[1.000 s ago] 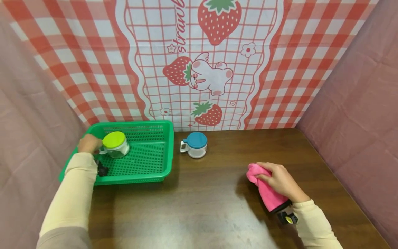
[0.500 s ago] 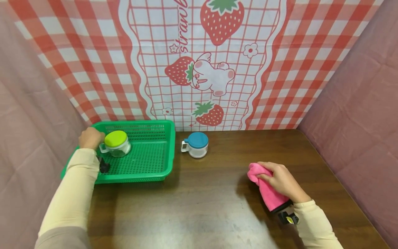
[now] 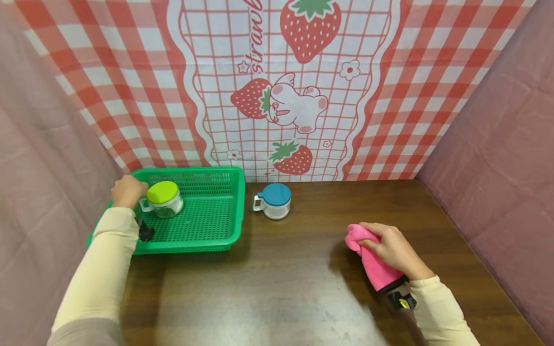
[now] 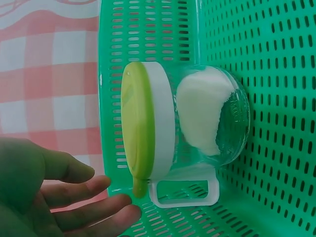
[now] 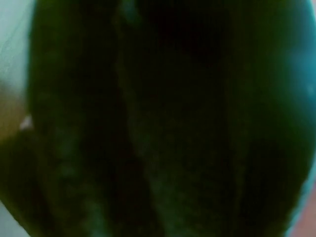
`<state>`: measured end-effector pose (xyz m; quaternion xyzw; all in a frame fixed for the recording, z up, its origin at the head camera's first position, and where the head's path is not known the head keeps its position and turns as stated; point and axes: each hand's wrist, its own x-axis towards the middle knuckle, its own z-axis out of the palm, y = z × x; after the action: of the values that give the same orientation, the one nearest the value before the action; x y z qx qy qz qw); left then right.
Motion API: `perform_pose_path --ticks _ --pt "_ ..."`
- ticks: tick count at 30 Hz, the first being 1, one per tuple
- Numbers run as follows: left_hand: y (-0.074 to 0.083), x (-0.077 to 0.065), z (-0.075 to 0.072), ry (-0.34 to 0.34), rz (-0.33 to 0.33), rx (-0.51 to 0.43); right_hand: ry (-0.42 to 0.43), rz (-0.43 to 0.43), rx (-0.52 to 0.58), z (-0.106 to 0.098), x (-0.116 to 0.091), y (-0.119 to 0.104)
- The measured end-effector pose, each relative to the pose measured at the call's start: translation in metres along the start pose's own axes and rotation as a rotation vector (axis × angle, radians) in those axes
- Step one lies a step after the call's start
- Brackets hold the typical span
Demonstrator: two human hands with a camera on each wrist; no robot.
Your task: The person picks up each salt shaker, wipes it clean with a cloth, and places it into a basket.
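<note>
My left hand is over the left side of the green basket, next to a seasoning jar with a lime-green lid. In the left wrist view its fingers are loosely bent beside the lid and white handle, holding nothing. White powder shows through the jar's clear wall. On the right of the table, my right hand grips a bunched pink cloth between thumb and fingers. Dark, blurred folds fill most of the right wrist view.
A second seasoning jar, blue-lidded with a white handle, stands on the brown wooden table right of the basket. A checked strawberry curtain hangs behind, with pink cloth walls at both sides.
My left hand has drawn up and slightly away from the green-lidded jar's handle, which shows more fully now. The right hand with the pink cloth stays nearly still.
</note>
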<state>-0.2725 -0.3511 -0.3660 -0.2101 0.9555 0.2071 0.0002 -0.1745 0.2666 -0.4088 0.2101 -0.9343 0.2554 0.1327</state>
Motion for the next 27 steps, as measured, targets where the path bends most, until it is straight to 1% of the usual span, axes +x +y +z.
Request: perform_pose_path --ticks 5,10,12,16,19,21,27 --pt "0.000 -0.001 -0.003 -0.001 0.000 0.001 0.009 -0.004 -0.011 0.002 0.000 0.001" --pt "0.003 -0.005 -0.004 0.016 0.021 -0.021 0.051 -0.008 -0.019 0.002 -0.001 -0.001" --pt "0.006 -0.008 -0.004 0.010 0.031 -0.031 0.066 -0.009 -0.019 0.002 -0.001 -0.002" --pt "0.012 -0.011 -0.006 -0.006 0.053 -0.015 0.085 -0.049 -0.030 0.003 -0.003 -0.002" --pt "0.017 -0.012 -0.006 -0.013 0.060 -0.003 0.098 -0.078 -0.040 0.004 -0.003 -0.002" --pt "0.021 -0.012 -0.007 -0.012 0.060 -0.010 0.100 -0.077 -0.042 0.004 -0.002 -0.002" --pt "0.030 -0.016 -0.010 -0.022 0.075 -0.019 0.074 -0.030 -0.034 0.003 -0.001 -0.004"
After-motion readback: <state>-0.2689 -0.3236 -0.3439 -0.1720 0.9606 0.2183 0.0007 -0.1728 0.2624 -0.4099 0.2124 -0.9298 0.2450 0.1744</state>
